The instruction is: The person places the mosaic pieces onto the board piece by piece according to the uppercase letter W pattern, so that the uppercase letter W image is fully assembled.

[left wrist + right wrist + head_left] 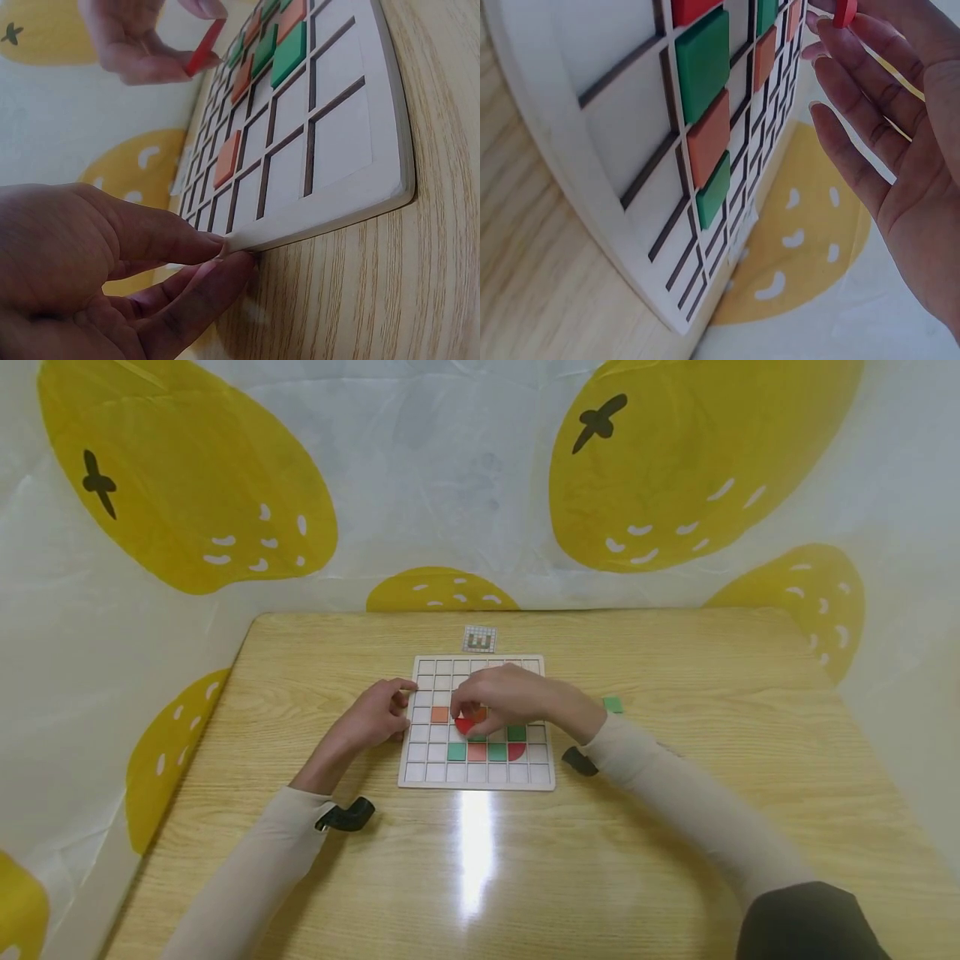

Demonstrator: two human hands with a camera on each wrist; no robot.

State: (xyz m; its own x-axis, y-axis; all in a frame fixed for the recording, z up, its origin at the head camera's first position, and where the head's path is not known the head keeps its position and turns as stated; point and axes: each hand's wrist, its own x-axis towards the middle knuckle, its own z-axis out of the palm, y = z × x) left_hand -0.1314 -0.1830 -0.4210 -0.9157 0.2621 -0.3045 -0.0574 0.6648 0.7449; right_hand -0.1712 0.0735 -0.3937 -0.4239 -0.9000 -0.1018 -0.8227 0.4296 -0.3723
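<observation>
A white grid board with square cells lies flat on the table. Over its middle, my right hand pinches a red tile with a rounded edge between thumb and fingers. The right wrist view catches this red tile only at its top edge. My left hand is at the board's left edge, fingertips touching the rim. Set in the cells are green tiles, orange tiles and a red rounded tile. The right hand hides some of the cells.
A small card with a grid pattern lies behind the board. One loose green tile sits on the wooden table beyond the right forearm. Black wrist-camera parts stick out from the cuffs. Fabric with yellow fruit prints hangs behind.
</observation>
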